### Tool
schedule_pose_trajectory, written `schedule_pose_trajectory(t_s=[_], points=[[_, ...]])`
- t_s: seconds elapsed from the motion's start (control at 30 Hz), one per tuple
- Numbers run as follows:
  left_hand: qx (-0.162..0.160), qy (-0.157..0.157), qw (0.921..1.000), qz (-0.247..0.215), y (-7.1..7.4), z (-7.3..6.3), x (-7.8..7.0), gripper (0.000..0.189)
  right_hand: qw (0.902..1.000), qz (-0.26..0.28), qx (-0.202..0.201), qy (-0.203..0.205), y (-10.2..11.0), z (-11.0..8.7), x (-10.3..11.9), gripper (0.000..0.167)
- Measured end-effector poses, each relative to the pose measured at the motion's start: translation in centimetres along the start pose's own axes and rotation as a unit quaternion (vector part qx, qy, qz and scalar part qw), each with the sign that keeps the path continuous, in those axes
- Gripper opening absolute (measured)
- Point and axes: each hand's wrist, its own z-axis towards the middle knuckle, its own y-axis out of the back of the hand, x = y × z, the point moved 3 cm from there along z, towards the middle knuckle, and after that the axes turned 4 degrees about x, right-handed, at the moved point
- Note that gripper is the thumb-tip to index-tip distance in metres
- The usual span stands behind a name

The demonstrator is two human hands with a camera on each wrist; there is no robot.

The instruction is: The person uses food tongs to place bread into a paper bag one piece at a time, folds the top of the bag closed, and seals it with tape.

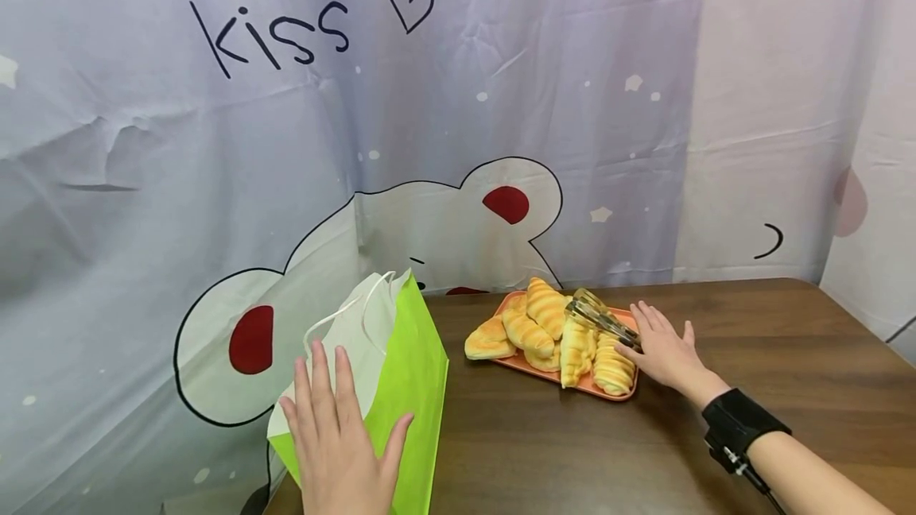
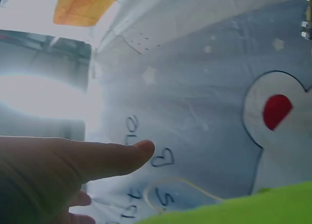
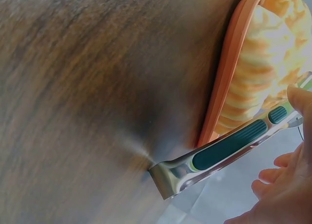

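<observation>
A pair of metal tongs (image 3: 229, 141) with dark green grip pads lies across bread rolls on an orange tray (image 3: 225, 73). My right hand (image 1: 665, 346) is at the tray's right end, fingers extended and apart. Its thumb (image 3: 300, 97) overlaps the tongs' handle in the right wrist view. The striped bread rolls (image 1: 528, 331) are heaped along the tray, one hanging over its left edge. My left hand (image 1: 339, 435) is held up with straight, spread fingers in front of a green and white paper bag (image 1: 408, 372), holding nothing.
The bag has white cord handles (image 1: 336, 315) and stands upright at the left of the brown wooden table (image 1: 529, 451). A printed curtain (image 1: 458, 102) hangs behind the table. A black band (image 1: 744, 420) with a cable is on the right wrist.
</observation>
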Motion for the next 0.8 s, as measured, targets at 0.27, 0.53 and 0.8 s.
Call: schedule_pose_trajectory(t_s=[0.27, 0.53, 0.8], points=[[-0.107, 0.011, 0.9913, -0.076, -3.0, -3.4, 3.3, 0.085, 1.0000, 0.003, -0.002, -0.002, -0.4, 0.0, 0.1, 0.089], [-0.156, 0.119, 0.9550, -0.222, -2.7, -4.8, 5.1, 0.074, 1.0000, 0.000, -0.005, 0.000, -0.7, 0.2, 0.0, 0.079], [-0.191, 0.290, 0.9159, -0.201, -0.1, -4.7, 7.4, 0.074, 0.9994, -0.019, -0.028, 0.012, -0.7, 0.0, 0.5, 0.054]])
